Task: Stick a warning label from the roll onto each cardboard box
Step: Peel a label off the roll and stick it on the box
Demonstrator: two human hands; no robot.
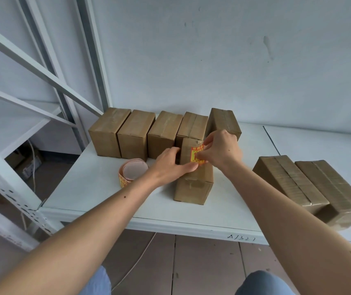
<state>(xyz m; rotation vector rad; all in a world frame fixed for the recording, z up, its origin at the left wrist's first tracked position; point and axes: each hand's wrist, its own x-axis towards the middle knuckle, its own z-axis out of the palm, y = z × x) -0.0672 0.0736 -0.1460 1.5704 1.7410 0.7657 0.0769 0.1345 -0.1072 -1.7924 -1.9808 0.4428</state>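
Note:
A cardboard box (193, 188) lies lengthways on the white shelf (98, 188) in front of me. A red and yellow warning label (196, 155) sits on its top face. My left hand (171, 165) rests on the box's left side, thumb stretched along the top near the label's lower edge. My right hand (221, 150) pinches the label's right edge with curled fingers. The label roll (132, 170) lies on the shelf left of the box, with a strip trailing off it.
Several unlabelled boxes (136, 135) stand in a row against the wall behind, one (223, 122) tilted at the right end. Two more boxes (311, 186) lie at the right. A white rack frame (42, 71) rises at the left.

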